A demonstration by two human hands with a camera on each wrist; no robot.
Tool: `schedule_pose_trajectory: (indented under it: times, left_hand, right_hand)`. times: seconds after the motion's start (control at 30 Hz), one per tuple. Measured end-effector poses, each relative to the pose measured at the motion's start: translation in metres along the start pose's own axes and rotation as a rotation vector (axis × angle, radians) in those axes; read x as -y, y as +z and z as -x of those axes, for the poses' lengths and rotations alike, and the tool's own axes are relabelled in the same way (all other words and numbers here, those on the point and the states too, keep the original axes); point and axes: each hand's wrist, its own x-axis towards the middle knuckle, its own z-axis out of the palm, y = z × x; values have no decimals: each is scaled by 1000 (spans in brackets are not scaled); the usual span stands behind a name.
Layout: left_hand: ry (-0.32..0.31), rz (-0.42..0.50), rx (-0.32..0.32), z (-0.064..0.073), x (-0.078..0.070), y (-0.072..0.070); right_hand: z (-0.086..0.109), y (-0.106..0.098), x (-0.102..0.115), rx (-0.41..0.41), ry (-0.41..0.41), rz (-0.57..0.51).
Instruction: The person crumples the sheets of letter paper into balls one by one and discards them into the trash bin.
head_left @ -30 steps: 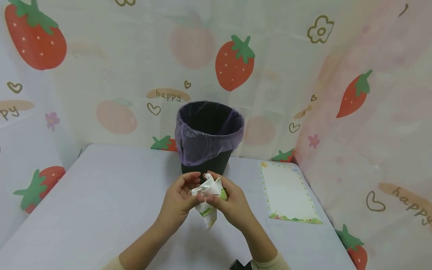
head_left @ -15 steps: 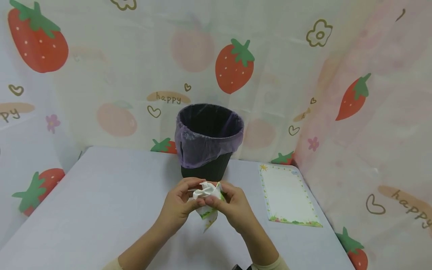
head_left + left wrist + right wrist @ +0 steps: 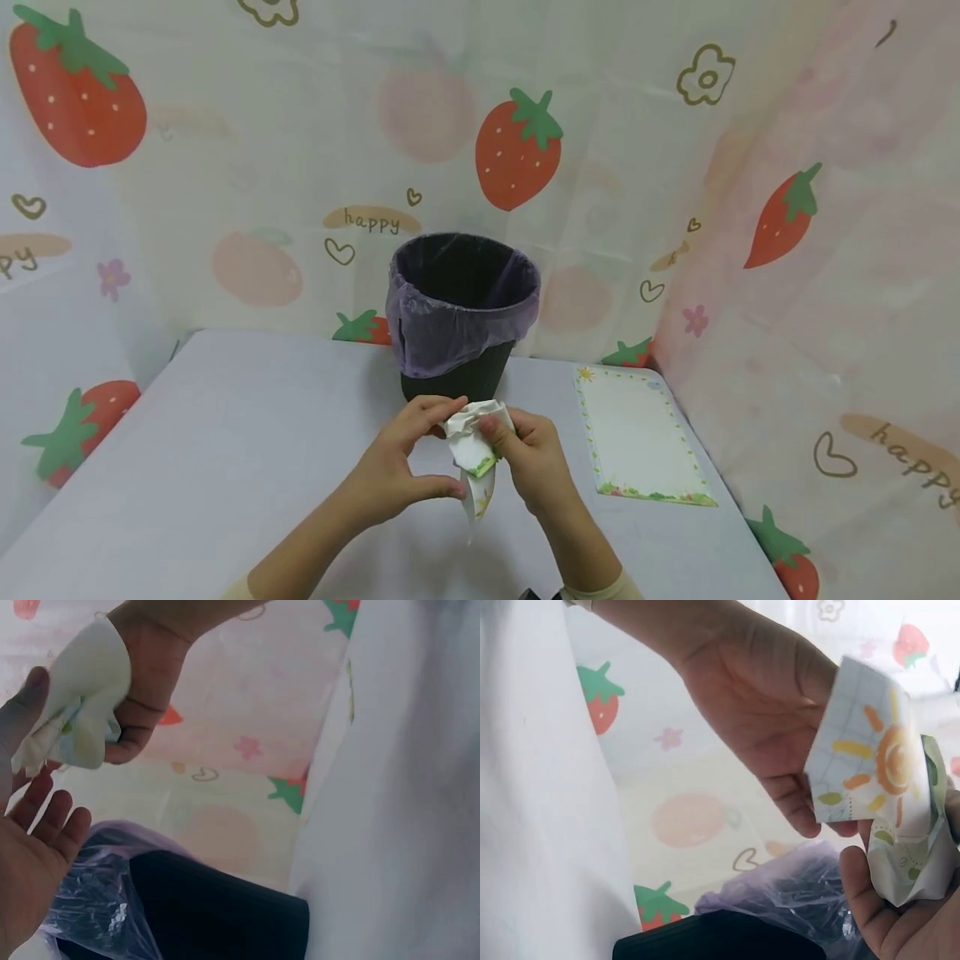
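Pinching crumpled white paper with green-and-yellow print [image 3: 471,452] in right hand [image 3: 538,465], above white surface [image 3: 255,450], before black bin with purple plastic liner [image 3: 463,325]. Touching paper's edge with left hand [image 3: 390,471], fingers spread from thumb

Paper [image 3: 472,448] before bin [image 3: 477,368]; sheet [image 3: 643,437] right, on table [image 3: 277,450].

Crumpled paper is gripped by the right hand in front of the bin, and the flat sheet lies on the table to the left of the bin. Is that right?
Not quite: the flat sheet lies on the table to the right of the bin, as the head view shows. The rest holds: the right hand grips the crumpled paper in front of the bin.
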Motion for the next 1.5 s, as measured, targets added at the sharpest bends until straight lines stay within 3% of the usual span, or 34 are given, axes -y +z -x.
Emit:
schedule_pose_trajectory:
  times: [0.3, 0.47, 0.63, 0.73, 0.93, 1.1, 1.27, 1.37, 1.5]
  left_hand:
    - [106, -263, 95, 0, 2, -7]
    - [165, -340, 141, -1, 4, -9]
    - [218, -341, 56, -1, 6, 0]
    - [249, -297, -17, -1, 8, 7]
    - [287, -183, -154, 1, 10, 19]
    - [219, -105, -240, 4, 9, 25]
    - [49, -36, -232, 5, 9, 27]
    - [-37, 52, -234, 6, 10, 28]
    - [-88, 132, -247, 6, 7, 24]
  right_hand:
    - [-5, -5, -4, -60, 124, -138]
    - [-5, -5, -6, -87, 174, -265]
    - [-5, 2, -4, -89, 200, -351]
    - [-3, 8, -5, -106, 230, -394]
    - [0, 18, -8, -143, 254, -358]
    - [2, 23, -8, -135, 239, -293]
    - [2, 24, -9, -111, 257, -275]
    - [2, 22, -9, -44, 276, -244]
    - [3, 16, -5, 94, 250, -159]
